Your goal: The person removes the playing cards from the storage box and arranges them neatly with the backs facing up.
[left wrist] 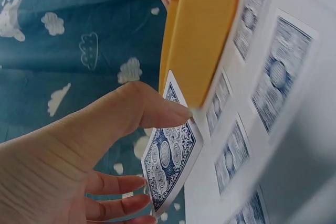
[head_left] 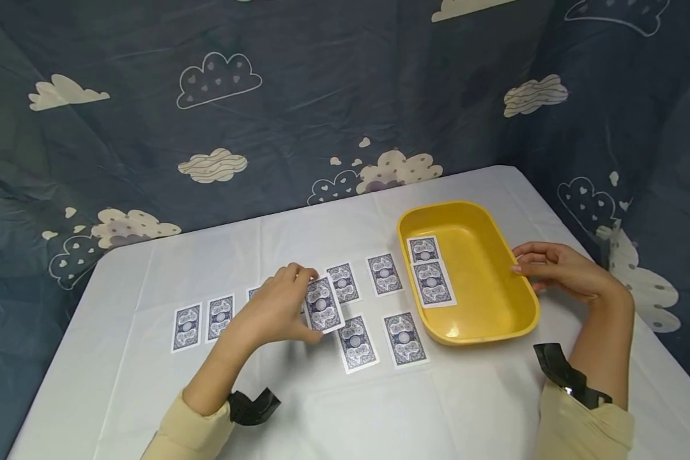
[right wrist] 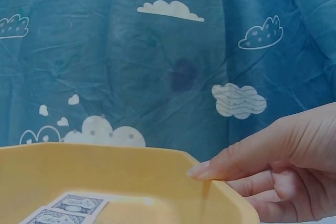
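Note:
My left hand (head_left: 282, 306) holds a blue-and-white patterned playing card (head_left: 324, 305) between thumb and fingers, raised above the table. In the left wrist view, the thumb lies near one edge of that card (left wrist: 168, 156) and the fingertips meet the opposite edge. On the right, my right hand (head_left: 558, 271) pinches the rim of a yellow tray (head_left: 494, 281), thumb inside and fingers outside, as the right wrist view shows with the hand (right wrist: 278, 171). Two playing cards (head_left: 433, 284) lie back up inside the tray, one overlapping the other, along its left side.
Several more cards lie back up on the white-covered table (head_left: 437, 409), among them one card (head_left: 186, 327) at the far left and another card (head_left: 405, 340) beside the tray. My left hand partly hides some. A dark cloud-patterned cloth (head_left: 322, 83) hangs behind the table.

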Available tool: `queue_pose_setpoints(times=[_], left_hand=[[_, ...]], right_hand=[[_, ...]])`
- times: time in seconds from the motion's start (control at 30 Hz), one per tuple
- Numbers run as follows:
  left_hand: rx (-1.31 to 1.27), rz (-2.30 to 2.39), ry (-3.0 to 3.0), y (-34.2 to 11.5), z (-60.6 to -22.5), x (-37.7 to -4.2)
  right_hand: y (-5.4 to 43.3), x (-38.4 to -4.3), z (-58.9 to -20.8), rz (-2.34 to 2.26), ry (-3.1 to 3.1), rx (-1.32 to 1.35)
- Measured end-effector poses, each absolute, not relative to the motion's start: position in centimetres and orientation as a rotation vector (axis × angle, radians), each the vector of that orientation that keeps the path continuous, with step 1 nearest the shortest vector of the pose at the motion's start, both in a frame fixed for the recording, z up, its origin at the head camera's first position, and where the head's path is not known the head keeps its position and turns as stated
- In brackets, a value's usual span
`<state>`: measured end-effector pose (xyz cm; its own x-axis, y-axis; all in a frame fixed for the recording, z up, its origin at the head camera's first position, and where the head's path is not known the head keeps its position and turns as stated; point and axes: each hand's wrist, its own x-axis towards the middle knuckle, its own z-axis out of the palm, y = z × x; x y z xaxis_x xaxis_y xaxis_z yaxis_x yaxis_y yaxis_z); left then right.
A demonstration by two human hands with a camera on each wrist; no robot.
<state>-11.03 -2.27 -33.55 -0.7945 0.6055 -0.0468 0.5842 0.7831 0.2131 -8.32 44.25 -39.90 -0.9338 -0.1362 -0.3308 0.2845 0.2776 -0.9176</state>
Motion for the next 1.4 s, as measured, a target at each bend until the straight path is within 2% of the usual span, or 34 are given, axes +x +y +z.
queue_pose_setpoints(times=[0.5,1.1,1.4], left_hand=[[0.93,0.212,2.858,-6.2,-34.8,-9.5],[1.002,0.207,2.732,-4.8,-39.1,-7.8],[0.996,0.175,2.818,-3.9,-38.4,-7.9]], right_hand=[[44.9,-8.3,-40.2,-1.7,2.23,0.11],[44.5,-8.4,-40.2,-1.682,2.236,0.126],[44.1,-8.4,-40.1,-1.672,2.231,0.145]])
